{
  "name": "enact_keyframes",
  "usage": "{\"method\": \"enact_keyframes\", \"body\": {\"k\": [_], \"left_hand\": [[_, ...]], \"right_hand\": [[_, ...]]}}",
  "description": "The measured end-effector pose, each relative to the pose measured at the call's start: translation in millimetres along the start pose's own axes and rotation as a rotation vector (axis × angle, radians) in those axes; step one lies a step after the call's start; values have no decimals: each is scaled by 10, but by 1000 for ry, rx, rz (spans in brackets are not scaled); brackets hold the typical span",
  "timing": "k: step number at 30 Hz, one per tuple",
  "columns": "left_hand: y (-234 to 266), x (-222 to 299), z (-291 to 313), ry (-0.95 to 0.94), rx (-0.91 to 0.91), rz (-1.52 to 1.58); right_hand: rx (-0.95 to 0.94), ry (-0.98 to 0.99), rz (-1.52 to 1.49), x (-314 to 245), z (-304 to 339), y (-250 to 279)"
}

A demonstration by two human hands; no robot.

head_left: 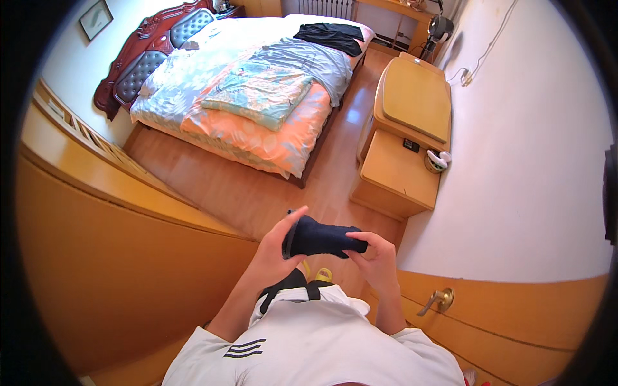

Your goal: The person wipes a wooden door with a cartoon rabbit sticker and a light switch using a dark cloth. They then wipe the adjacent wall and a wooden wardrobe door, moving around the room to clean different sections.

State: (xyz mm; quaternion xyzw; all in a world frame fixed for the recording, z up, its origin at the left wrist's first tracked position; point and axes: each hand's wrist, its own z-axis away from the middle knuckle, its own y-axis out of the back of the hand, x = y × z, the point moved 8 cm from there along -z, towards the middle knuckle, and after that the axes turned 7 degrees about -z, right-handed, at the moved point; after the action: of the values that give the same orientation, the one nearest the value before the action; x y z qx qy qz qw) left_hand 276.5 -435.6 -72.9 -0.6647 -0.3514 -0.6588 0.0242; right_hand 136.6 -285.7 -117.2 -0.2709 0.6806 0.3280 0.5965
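Observation:
A dark blue sock (pixel 323 238) with a greyish edge at its left end stretches sideways between my hands, in front of my waist. My left hand (pixel 278 243) grips the wider left end, thumb and fingers on either side of it. At the narrower right end, my right hand (pixel 373 254) pinches the cloth between thumb and fingers. Parts of both hands' fingers are hidden behind the sock.
Ahead on the left stands a bed (pixel 257 154) with a folded quilt (pixel 261 93) and dark clothing (pixel 329 37) on it. A wooden cabinet (pixel 396 170) lines the right wall. Wooden furniture (pixel 122 257) is close on my left; a door with a brass handle (pixel 441 300) is on my right.

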Motion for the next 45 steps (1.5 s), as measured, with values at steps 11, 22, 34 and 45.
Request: {"method": "enact_keyframes", "body": {"k": [11,22,34,45], "left_hand": [[1178,-357,-1177,-163,47,-1],[3028,-1372,-1131,429,585,-70],[4212,-1967,-1017,623,1149,-209],[5533,-2161,-1030,819,1655,-598]], "right_hand": [[-261,16,-949,-122,-1871,-833],[-702,-435,-670,269,-3324,-3189],[-1035,-1110,-729,165,-4060,-5590],[-1297,-519,-526,-282,-5681,-7364]]}}
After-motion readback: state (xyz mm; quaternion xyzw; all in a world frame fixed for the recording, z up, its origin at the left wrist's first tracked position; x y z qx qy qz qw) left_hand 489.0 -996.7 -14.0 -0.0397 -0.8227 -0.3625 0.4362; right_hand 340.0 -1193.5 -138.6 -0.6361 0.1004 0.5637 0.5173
